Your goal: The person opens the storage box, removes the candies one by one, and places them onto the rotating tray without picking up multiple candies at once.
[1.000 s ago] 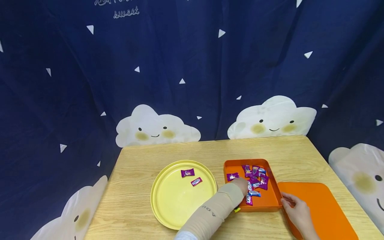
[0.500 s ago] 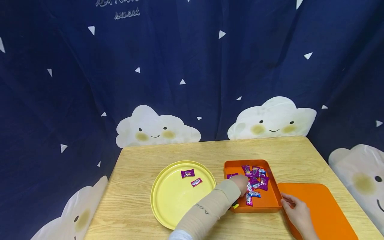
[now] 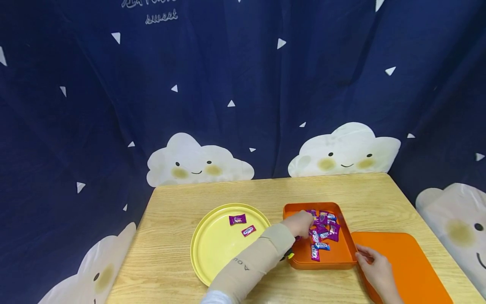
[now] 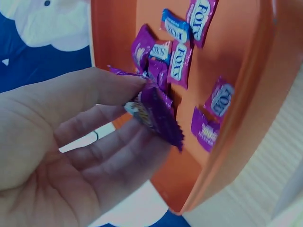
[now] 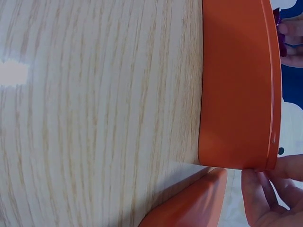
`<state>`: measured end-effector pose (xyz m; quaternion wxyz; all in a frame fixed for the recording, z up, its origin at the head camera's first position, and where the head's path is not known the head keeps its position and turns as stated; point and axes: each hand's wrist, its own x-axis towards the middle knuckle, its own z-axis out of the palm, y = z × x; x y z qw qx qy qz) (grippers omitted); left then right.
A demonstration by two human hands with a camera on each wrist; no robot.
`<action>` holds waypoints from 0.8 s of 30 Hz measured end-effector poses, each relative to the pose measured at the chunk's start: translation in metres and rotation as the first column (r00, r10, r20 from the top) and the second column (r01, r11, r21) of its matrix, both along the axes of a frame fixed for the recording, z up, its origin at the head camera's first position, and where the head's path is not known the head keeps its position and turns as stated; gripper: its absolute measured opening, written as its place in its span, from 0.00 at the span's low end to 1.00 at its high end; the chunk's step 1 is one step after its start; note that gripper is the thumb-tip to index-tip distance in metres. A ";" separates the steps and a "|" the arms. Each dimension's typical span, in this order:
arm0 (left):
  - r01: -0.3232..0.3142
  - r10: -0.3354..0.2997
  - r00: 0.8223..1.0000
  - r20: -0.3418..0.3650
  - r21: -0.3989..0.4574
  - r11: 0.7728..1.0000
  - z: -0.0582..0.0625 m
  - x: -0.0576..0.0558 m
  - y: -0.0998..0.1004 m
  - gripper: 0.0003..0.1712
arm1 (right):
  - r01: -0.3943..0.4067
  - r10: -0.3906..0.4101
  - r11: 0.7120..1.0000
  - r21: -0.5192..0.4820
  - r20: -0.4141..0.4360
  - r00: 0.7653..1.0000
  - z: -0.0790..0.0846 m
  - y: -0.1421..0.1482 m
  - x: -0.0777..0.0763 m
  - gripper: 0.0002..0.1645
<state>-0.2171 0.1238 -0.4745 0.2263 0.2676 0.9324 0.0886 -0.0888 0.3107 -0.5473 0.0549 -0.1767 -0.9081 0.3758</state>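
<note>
My left hand (image 3: 301, 221) is over the left side of an orange box (image 3: 336, 256). Its thumb and fingers pinch a purple-wrapped candy (image 4: 158, 116), clear in the left wrist view and hidden by the hand in the head view. Several purple, pink and blue wrapped candies (image 3: 322, 245) lie in the box, mostly toward its middle and back right. My right hand (image 3: 376, 268) is at the box's right side; the right wrist view shows thumb and fingers (image 5: 255, 194) holding the rim at a corner.
Left of the box stands a round yellow tray (image 3: 212, 257) bearing a purple candy (image 3: 237, 219) and a pink one (image 3: 249, 230). A flat orange lid (image 3: 410, 266) lies to the right, beneath my right hand. A dark blue curtain (image 3: 243, 63) hangs behind the wooden table (image 3: 174, 198).
My left hand has lifted back and slightly left from the candies in the box, and a candy is now in its fingers. My right hand stays at the box's side.
</note>
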 end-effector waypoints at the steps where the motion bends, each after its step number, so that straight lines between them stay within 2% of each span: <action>1: 0.014 -0.014 1.000 -0.012 0.019 1.000 0.001 -0.001 -0.002 0.11 | -0.001 0.001 1.000 0.001 -0.004 1.000 0.000 0.000 0.000 0.19; 4: 0.048 -0.045 0.998 -0.050 0.064 0.997 0.002 -0.005 -0.009 0.12 | -0.004 0.004 1.000 0.001 0.002 1.000 0.000 0.000 -0.001 0.20; 7: 0.087 -0.077 0.992 -0.104 0.088 0.992 0.002 -0.009 -0.017 0.18 | -0.002 0.002 1.000 -0.005 0.003 1.000 0.000 0.000 0.000 0.20; 9: 0.127 -0.112 0.981 -0.158 0.087 0.988 0.002 -0.011 -0.024 0.20 | -0.002 0.002 1.000 -0.008 0.008 1.000 0.001 0.000 0.000 0.20; 12: 0.158 -0.132 0.968 -0.214 0.109 0.981 0.003 -0.013 -0.035 0.21 | -0.008 0.008 1.000 -0.008 0.005 1.000 0.002 0.000 0.000 0.20; 18: 0.142 -0.083 0.961 -0.263 0.213 0.967 0.005 -0.023 -0.064 0.18 | -0.009 0.009 1.000 0.010 -0.008 1.000 0.001 -0.001 0.000 0.20; 24: 0.127 -0.030 0.945 -0.325 0.283 0.950 0.001 -0.034 -0.101 0.15 | -0.017 0.017 1.000 0.008 -0.007 1.000 0.000 0.000 0.000 0.20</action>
